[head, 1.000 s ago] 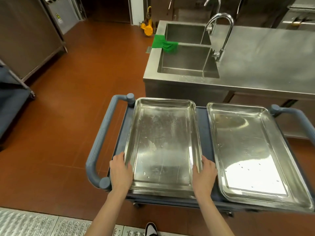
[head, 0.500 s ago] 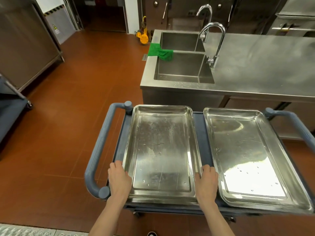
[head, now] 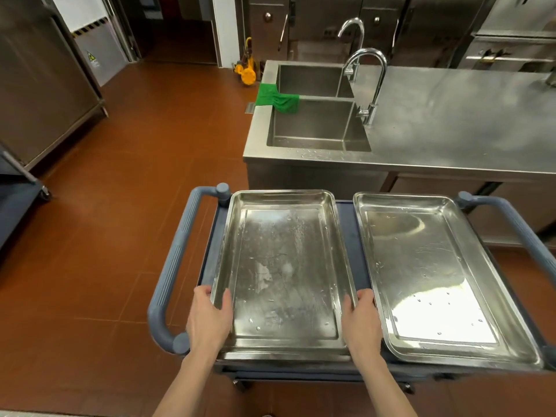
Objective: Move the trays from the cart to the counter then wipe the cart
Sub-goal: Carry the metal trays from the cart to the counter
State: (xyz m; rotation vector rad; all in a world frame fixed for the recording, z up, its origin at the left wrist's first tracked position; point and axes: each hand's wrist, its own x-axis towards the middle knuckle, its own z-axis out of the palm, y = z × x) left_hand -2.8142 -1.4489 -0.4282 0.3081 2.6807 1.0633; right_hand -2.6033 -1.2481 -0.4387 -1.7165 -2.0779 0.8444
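Partly, both hands [head: 209, 320] hide tray [head: 282, 266] rims.

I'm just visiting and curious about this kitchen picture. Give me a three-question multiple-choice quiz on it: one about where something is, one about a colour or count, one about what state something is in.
1. Where does the green cloth lie?
A. On the cart
B. Over the sink's edge
C. On the floor

2. How many metal trays sit on the cart?
A. One
B. Two
C. Three

3. What are the person's hands doing?
A. Gripping the left tray's sides
B. Wiping the counter
C. Hanging free

Answers:
1. B, the cloth drapes over the edge of the sink, where its two basins meet.
2. B, the left tray and the right tray lie side by side.
3. A, the left hand and right hand each clasp a long edge of the left tray, thumbs over the rim.
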